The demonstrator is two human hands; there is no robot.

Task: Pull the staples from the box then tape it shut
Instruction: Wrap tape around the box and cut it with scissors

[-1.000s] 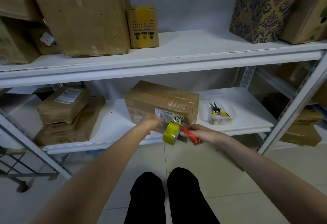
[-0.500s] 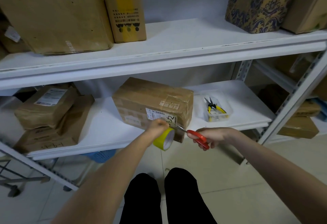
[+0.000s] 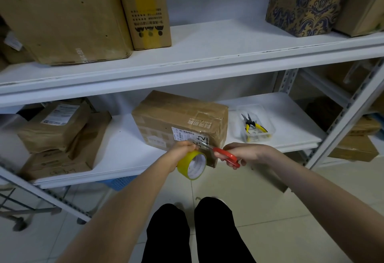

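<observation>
Brown cardboard box [image 3: 178,117] looks mid-taping: left hand [image 3: 182,148] grips a yellow tape roll [image 3: 193,165] at its 6 o'clock edge, right hand [image 3: 245,152] clamps red-handled scissors [image 3: 226,155]; next, probably snipping the strip.

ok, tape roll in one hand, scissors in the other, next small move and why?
Probably close the scissors to cut the tape: the left hand holds the yellow tape roll at the box front, and the right hand aims the blades just above it.
</observation>
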